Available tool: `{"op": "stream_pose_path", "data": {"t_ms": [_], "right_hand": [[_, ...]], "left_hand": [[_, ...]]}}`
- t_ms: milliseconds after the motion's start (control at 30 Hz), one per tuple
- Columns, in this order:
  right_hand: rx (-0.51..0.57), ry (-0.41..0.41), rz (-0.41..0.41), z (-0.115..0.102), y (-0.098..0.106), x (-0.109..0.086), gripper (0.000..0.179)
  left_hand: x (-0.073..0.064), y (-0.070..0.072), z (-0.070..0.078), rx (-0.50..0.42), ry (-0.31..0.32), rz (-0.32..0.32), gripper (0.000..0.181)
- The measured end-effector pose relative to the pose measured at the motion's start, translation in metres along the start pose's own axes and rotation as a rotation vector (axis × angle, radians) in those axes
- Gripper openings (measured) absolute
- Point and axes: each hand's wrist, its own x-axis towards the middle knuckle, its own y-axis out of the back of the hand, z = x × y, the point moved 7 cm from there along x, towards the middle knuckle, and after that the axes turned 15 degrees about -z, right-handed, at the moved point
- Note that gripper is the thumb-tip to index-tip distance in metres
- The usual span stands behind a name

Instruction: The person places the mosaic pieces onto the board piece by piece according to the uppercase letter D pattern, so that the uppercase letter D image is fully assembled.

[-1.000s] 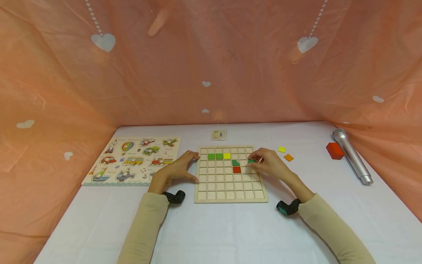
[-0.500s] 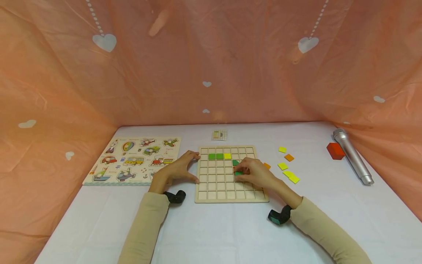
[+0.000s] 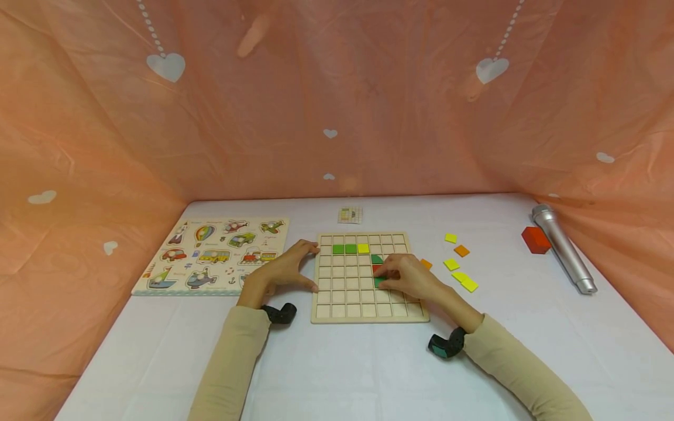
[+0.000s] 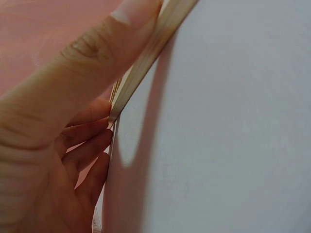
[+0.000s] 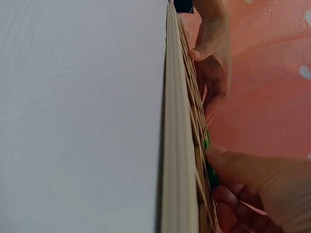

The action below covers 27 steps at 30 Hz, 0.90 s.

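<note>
A wooden grid board (image 3: 370, 320) lies mid-table. My left hand (image 3: 284, 272) rests along its left edge, fingers and thumb extended; the left wrist view shows the thumb (image 4: 97, 53) against the board's side. Over the board's right half, my right hand (image 3: 412, 277) pinches a green tile (image 3: 378, 283), low at a cell just below a red tile (image 3: 376, 268). That green tile (image 5: 212, 174) is largely hidden by the fingers. Above the red one sits a green quarter-round tile (image 3: 376, 258). Two green squares (image 3: 344, 249) and a yellow square (image 3: 363, 248) fill cells farther up.
Several yellow tiles (image 3: 451, 265) and orange tiles (image 3: 461, 251) lie right of the board. A small pattern card (image 3: 350, 215) is behind it. At left lies a vehicle picture puzzle (image 3: 213, 257); at far right, a red block (image 3: 535, 240) beside a silver microphone (image 3: 564, 250).
My right hand has moved left and nearer me with the green tile, from the board's right edge to below the red tile. My left hand stays put.
</note>
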Motion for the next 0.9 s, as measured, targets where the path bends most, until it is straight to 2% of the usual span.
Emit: {"op": "stream_pose_path", "data": {"t_ms": [300,600,733,900], "right_hand": [[-0.043,0.016,-0.020,-0.001,0.000,0.000,0.018],[-0.013,0.011,-0.020,-0.002,0.002,0.000,0.015],[0.049,-0.011,-0.006,0.005,0.013,-0.005,0.016],[0.079,-0.031,0.068,0.020,0.038,-0.020,0.020]], "left_hand": [[0.000,0.000,0.000,0.011,0.013,-0.005,0.090],[-0.001,0.000,0.001,0.002,0.020,-0.003,0.090],[-0.001,0.000,0.003,0.004,0.014,-0.006,0.090],[-0.001,0.001,0.003,0.008,0.014,-0.005,0.091]]}}
